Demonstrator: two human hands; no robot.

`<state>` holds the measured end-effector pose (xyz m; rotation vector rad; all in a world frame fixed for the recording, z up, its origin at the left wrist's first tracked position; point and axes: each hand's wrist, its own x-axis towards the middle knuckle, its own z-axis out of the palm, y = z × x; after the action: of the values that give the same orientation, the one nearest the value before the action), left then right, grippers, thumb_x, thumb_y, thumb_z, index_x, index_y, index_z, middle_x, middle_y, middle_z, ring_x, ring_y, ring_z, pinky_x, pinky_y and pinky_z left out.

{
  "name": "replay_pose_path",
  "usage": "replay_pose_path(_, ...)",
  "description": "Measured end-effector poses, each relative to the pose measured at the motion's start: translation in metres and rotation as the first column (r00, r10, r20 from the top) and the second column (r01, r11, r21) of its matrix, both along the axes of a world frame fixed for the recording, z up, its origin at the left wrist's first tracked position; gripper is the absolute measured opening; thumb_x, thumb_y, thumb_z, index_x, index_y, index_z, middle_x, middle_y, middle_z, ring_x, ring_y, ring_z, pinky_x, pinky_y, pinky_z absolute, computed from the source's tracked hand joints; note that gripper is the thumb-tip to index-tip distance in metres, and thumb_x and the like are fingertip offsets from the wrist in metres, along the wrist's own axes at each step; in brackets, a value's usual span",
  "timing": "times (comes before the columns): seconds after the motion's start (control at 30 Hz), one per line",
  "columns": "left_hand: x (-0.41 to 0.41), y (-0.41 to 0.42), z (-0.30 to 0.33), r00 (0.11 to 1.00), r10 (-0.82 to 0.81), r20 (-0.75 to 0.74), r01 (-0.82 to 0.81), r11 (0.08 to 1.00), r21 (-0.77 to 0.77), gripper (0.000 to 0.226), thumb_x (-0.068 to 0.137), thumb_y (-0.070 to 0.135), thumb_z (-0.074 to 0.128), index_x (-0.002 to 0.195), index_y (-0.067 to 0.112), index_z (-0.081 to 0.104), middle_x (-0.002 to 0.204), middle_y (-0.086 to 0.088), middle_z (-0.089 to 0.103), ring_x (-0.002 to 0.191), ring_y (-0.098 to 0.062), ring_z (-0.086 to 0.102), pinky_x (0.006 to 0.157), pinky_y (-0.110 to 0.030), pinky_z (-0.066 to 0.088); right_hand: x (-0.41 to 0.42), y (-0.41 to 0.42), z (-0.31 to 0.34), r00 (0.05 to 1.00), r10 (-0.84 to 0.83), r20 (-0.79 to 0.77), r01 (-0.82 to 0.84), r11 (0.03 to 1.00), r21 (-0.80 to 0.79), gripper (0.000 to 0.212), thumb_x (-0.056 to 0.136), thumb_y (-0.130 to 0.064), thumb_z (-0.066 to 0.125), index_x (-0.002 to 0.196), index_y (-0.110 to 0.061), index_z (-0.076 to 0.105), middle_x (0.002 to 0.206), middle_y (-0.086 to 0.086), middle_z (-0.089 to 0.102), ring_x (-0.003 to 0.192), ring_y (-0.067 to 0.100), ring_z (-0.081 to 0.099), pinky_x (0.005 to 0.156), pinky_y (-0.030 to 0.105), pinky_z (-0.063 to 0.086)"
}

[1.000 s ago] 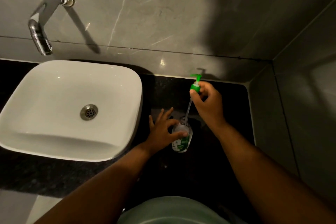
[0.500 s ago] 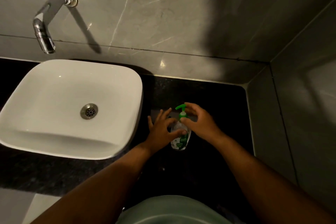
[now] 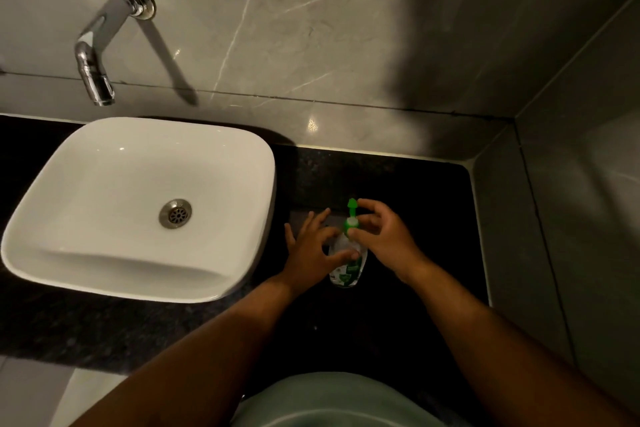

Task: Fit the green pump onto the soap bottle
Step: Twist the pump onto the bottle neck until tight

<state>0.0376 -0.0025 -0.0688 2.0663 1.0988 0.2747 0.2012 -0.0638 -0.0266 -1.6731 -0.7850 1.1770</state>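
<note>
A clear soap bottle (image 3: 347,269) with a green and white label stands upright on the black counter, right of the basin. The green pump (image 3: 351,215) sits on the bottle's neck, its nozzle pointing away from me. My left hand (image 3: 311,250) wraps the bottle's body from the left, thumb across its front. My right hand (image 3: 384,236) grips the pump's collar from the right with thumb and fingertips. The pump's tube is hidden inside the bottle.
A white square basin (image 3: 138,208) with a metal drain takes up the counter's left side. A chrome tap (image 3: 100,52) sticks out of the grey marble wall above it. A side wall (image 3: 571,218) closes the black counter (image 3: 398,184) on the right.
My right hand has brought the pump down from above, sliding its tube into the bottle, and the pump head has turned. My left hand has kept holding the bottle in place.
</note>
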Motion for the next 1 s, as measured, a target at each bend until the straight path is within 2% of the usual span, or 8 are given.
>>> replay_pose_path(0.1,0.001,-0.001,-0.004,1.0,-0.015,0.024,0.015,1.0,-0.005,0.056,0.065,0.083,0.057,0.107,0.046,0.061,0.158,0.016,0.02,0.145,-0.004,0.0,0.103,-0.046,-0.029,-0.005,-0.001,0.0,0.996,-0.009,0.089,0.01,1.0,-0.011,0.066,0.065,-0.029,0.087,0.12,-0.035,0.05,0.099,-0.011,0.061,0.087,0.0,0.063,0.059,0.005,0.048)
replay_pose_path(0.2,0.0,-0.001,-0.008,1.0,0.003,0.026,-0.004,1.0,0.016,0.057,0.065,0.084,0.056,0.108,0.047,0.061,0.157,0.017,0.022,0.143,-0.002,0.001,0.102,-0.042,-0.03,-0.007,-0.002,0.0,0.999,0.013,-0.037,-0.012,1.0,0.015,0.078,0.071,-0.025,0.084,0.136,-0.031,0.041,0.11,-0.022,0.055,0.098,-0.004,0.059,0.065,0.005,0.049)
replay_pose_path(0.37,-0.001,-0.001,-0.011,1.0,-0.018,0.024,0.016,0.998,0.063,0.055,0.065,0.085,0.055,0.109,0.053,0.056,0.156,0.018,0.022,0.142,0.002,0.001,0.096,-0.033,-0.036,-0.006,-0.005,-0.003,0.998,-0.039,0.057,0.038,0.999,0.026,0.071,0.07,-0.023,0.085,0.129,-0.032,0.046,0.104,-0.007,0.065,0.099,0.006,0.064,0.07,0.013,0.052)
replay_pose_path(0.5,0.0,-0.001,-0.012,1.0,-0.015,0.022,0.014,0.999,0.048,0.055,0.066,0.084,0.055,0.107,0.047,0.059,0.156,0.017,0.022,0.144,-0.003,0.002,0.102,-0.044,-0.029,-0.007,-0.009,-0.002,1.0,0.001,-0.019,0.0,1.0,0.017,0.085,0.068,-0.027,0.086,0.138,-0.034,0.038,0.111,-0.019,0.056,0.1,-0.005,0.057,0.067,0.005,0.049)
replay_pose_path(0.6,-0.003,0.001,-0.013,1.0,-0.001,0.023,0.0,0.998,0.064,0.055,0.066,0.086,0.053,0.107,0.051,0.057,0.156,0.017,0.023,0.139,0.004,0.0,0.102,-0.043,-0.029,-0.003,-0.012,-0.005,0.993,0.003,-0.116,0.002,0.999,0.045,0.068,0.078,-0.013,0.077,0.132,-0.038,0.044,0.111,-0.016,0.066,0.105,0.005,0.065,0.074,0.015,0.055)
replay_pose_path(0.77,-0.001,-0.001,-0.013,1.0,-0.005,0.027,0.003,0.998,0.056,0.057,0.065,0.087,0.052,0.108,0.051,0.057,0.155,0.019,0.024,0.143,-0.002,0.004,0.101,-0.041,-0.031,-0.007,-0.011,-0.003,0.995,-0.086,0.053,0.083,0.995,0.054,0.07,0.07,-0.019,0.085,0.128,-0.028,0.048,0.103,-0.002,0.062,0.095,0.007,0.062,0.07,0.012,0.052)
replay_pose_path(0.9,-0.001,0.0,-0.009,1.0,0.006,0.015,-0.007,0.999,0.048,0.061,0.064,0.087,0.052,0.112,0.05,0.057,0.155,0.017,0.025,0.144,-0.006,0.005,0.105,-0.05,-0.026,-0.005,-0.01,-0.005,0.99,-0.026,-0.137,0.034,0.998,0.056,0.071,0.082,-0.007,0.073,0.142,-0.023,0.038,0.122,-0.005,0.061,0.101,-0.001,0.064,0.078,0.017,0.056)
replay_pose_path(1.0,-0.001,0.0,-0.007,1.0,-0.02,0.019,0.02,0.999,0.038,0.059,0.066,0.085,0.054,0.114,0.05,0.057,0.156,0.017,0.021,0.144,-0.003,0.002,0.103,-0.045,-0.03,-0.003,-0.007,-0.003,1.0,-0.019,0.008,0.019,0.998,0.057,0.069,0.076,-0.015,0.08,0.135,-0.026,0.046,0.106,-0.004,0.067,0.095,0.005,0.067,0.076,0.018,0.057)
